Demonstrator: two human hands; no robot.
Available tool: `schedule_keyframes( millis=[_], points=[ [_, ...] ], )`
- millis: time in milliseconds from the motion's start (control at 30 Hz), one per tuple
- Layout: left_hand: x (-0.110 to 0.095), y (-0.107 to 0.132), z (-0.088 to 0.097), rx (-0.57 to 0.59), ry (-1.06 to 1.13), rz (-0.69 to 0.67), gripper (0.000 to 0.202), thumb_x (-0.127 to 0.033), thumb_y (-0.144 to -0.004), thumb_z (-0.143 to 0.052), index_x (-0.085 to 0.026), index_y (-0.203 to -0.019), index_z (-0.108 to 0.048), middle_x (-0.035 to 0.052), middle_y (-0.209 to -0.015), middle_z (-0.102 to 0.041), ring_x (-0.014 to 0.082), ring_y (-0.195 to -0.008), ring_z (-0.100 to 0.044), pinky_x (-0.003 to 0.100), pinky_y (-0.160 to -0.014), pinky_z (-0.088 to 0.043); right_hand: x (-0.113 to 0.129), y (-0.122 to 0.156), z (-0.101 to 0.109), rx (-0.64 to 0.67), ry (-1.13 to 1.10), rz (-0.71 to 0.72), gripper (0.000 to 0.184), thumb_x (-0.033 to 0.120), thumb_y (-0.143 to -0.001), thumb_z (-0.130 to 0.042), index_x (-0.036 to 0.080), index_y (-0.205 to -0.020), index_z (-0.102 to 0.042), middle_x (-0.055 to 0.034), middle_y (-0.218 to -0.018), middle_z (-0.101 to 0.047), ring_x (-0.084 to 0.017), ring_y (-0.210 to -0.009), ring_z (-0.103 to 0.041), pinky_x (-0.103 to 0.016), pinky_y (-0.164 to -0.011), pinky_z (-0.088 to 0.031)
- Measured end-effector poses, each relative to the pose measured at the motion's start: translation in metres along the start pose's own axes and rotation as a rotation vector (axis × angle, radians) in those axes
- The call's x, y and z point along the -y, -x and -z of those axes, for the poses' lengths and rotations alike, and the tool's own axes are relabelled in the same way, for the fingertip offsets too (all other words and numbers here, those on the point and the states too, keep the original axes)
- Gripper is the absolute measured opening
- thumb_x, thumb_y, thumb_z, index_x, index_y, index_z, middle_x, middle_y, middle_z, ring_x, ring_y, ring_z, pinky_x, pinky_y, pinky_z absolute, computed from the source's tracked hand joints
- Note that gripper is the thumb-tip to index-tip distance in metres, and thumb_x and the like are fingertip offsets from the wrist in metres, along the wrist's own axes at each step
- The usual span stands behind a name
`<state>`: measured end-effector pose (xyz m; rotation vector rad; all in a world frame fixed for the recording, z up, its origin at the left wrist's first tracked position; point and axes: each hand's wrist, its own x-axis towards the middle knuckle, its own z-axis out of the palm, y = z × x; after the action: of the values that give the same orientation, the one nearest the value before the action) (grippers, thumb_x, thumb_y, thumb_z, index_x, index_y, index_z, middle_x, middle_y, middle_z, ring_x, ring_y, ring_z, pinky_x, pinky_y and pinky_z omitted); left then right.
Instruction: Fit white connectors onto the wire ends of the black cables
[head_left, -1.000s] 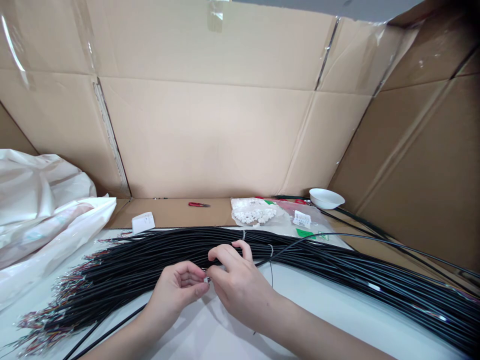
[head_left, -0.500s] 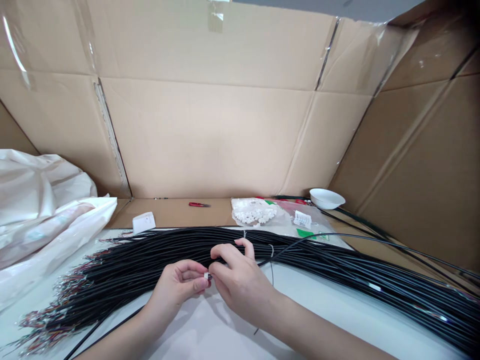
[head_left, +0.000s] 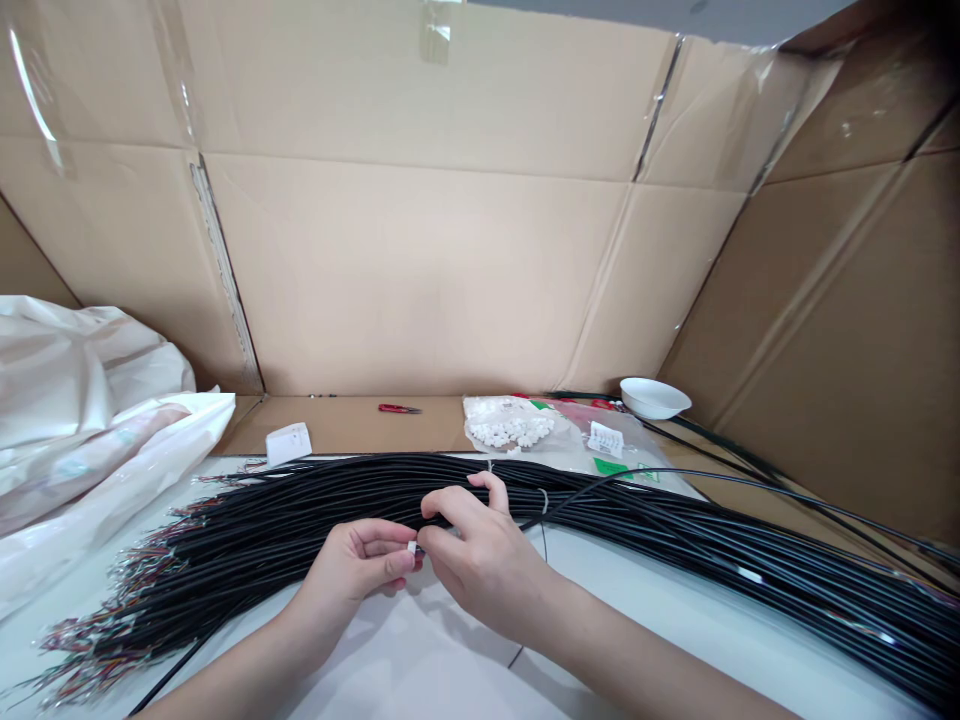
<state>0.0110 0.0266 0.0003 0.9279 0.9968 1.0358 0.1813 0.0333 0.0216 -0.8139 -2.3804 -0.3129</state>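
My left hand (head_left: 358, 572) pinches a small white connector (head_left: 412, 548) between thumb and fingers. My right hand (head_left: 472, 555) meets it from the right, fingers closed on the end of a single black cable (head_left: 592, 484) that loops away to the right. Both hands hover just in front of a thick bundle of black cables (head_left: 315, 510) lying across the white table (head_left: 660, 610). The bundle's left ends show stripped coloured wires (head_left: 97, 620).
Cardboard walls (head_left: 420, 270) enclose the back and right. White plastic bags (head_left: 82, 420) lie at the left. At the back are a bag of white connectors (head_left: 510, 428), a white bowl (head_left: 654, 396), red snips (head_left: 397, 409) and a small white box (head_left: 288, 443).
Both hands have stayed together at the connector, drifting slightly up toward the bundle. The grip looks the same.
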Motion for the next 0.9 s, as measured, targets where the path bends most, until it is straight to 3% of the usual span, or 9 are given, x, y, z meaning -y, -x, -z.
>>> schedule_keyframes(
  millis=[167,467,633,900],
  points=[
    [0.004,-0.001,0.002,0.002,-0.032,0.002,0.03,-0.025,-0.048,-0.081,-0.012,-0.072,-0.069,0.006,-0.065,-0.07,0.0148,-0.06,-0.061,0.022,-0.053,-0.045,0.002,0.001,0.0,0.008,-0.057,-0.02,0.014,0.008,-0.08,-0.044,0.015,-0.07,-0.05,-0.001,-0.088,-0.056,-0.009,-0.079,-0.05,-0.039,-0.091,-0.017],
    [0.003,-0.001,0.002,0.031,-0.04,-0.001,0.032,-0.026,-0.048,-0.082,-0.012,-0.071,-0.065,0.003,-0.063,-0.068,0.0114,-0.054,-0.057,0.021,-0.052,-0.044,0.003,-0.007,0.012,0.147,-0.352,-0.28,0.009,0.009,-0.074,-0.051,0.018,-0.074,-0.055,0.0004,-0.086,-0.053,-0.011,-0.082,-0.051,-0.036,-0.085,-0.023],
    [0.004,-0.001,0.001,0.064,-0.037,-0.012,0.032,-0.025,-0.048,-0.082,-0.013,-0.068,-0.06,0.0015,-0.06,-0.067,0.0103,-0.052,-0.056,0.02,-0.051,-0.042,0.005,-0.009,0.014,0.2,-0.41,-0.322,0.01,0.008,-0.073,-0.05,0.016,-0.069,-0.052,0.0012,-0.085,-0.053,-0.011,-0.083,-0.051,-0.035,-0.083,-0.024],
    [0.009,0.003,0.002,0.141,-0.068,-0.146,0.036,-0.022,-0.062,-0.074,-0.018,-0.065,-0.038,-0.0008,-0.069,-0.065,0.0095,-0.058,-0.055,0.018,-0.052,-0.038,0.008,-0.009,0.009,0.26,-0.486,-0.426,0.012,0.006,-0.07,-0.051,0.016,-0.063,-0.05,0.0032,-0.085,-0.054,-0.011,-0.084,-0.05,-0.034,-0.081,-0.025]
  ],
)
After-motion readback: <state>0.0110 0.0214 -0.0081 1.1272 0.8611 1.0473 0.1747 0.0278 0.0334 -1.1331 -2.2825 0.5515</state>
